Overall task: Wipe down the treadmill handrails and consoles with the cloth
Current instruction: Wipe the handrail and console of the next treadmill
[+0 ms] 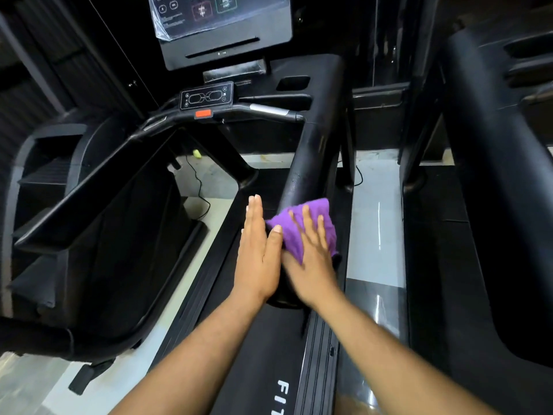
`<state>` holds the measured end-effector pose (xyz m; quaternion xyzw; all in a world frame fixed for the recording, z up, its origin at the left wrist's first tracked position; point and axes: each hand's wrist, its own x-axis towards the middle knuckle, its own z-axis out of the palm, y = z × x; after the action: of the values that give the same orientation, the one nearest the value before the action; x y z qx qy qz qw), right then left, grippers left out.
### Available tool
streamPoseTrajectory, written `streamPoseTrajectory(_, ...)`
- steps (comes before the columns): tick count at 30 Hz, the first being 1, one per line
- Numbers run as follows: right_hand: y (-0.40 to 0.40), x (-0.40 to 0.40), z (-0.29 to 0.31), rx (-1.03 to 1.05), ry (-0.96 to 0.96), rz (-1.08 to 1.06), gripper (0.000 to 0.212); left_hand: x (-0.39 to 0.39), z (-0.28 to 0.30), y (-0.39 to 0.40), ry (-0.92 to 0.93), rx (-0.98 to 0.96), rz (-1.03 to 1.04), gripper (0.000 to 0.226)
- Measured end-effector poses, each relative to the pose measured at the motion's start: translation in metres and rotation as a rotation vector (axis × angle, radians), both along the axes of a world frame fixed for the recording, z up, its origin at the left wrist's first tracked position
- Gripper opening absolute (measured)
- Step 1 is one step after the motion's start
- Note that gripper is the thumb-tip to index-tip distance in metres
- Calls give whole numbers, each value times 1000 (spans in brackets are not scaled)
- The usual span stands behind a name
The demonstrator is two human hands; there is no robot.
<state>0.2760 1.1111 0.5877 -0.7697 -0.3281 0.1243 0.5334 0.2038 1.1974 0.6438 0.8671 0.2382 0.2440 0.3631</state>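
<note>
Pressing flat on the purple cloth point(302, 227), the right hand point(311, 259) has its fingers spread out straight, so this grip is open and only pushes the cloth down. The cloth lies on the near end of the big black right handrail point(314, 151), and part of it hangs over the rail's side. The left hand point(258, 253) is right beside it, also flat, with its fingers straight and close together, so that grip is open too and holds nothing. Its thumb side touches the edge of the cloth and the right hand. Both bare arms reach in from the bottom of the view. Under the hands is the black treadmill belt point(263, 354) with white letters on it, and a ribbed side strip point(318, 354) runs along its right edge. The right handrail goes up and away to the front of the treadmill. There, a small control panel point(206, 97) with buttons sits on a thin crossbar, and a red tab point(203, 114) is just below it. Higher up is the big console screen point(221, 22), partly covered with clear plastic film. On the left side, the left handrail point(98, 181) slopes down toward the near left. A thin black cable point(199, 187) lies on the pale floor point(375, 220) in front of the belt. Far to the right stands another big black handrail point(493, 175) from the next machine.
</note>
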Motion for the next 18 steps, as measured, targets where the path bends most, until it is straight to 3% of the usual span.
streamPoseTrajectory(2,-14,-25,-13,72,-27,25,84,0,1,0,-5,-29,-3,78)
streamPoseTrajectory(6,-3,7,-14,179,75,-41,70,1,-1,3,34,-18,-26,79)
streamPoseTrajectory(10,8,45,-29,324,506,-194,62,2,0,0,67,-49,-6,81)
streamPoseTrajectory(11,7,40,-32,336,539,-216,60,2,0,-1,65,-67,6,82)
streamPoseTrajectory(15,-14,-38,-26,283,338,-169,87,4,-1,2,44,-77,6,82)
streamPoseTrajectory(18,-19,-40,-30,345,270,-127,77,4,-3,4,56,-71,-12,82)
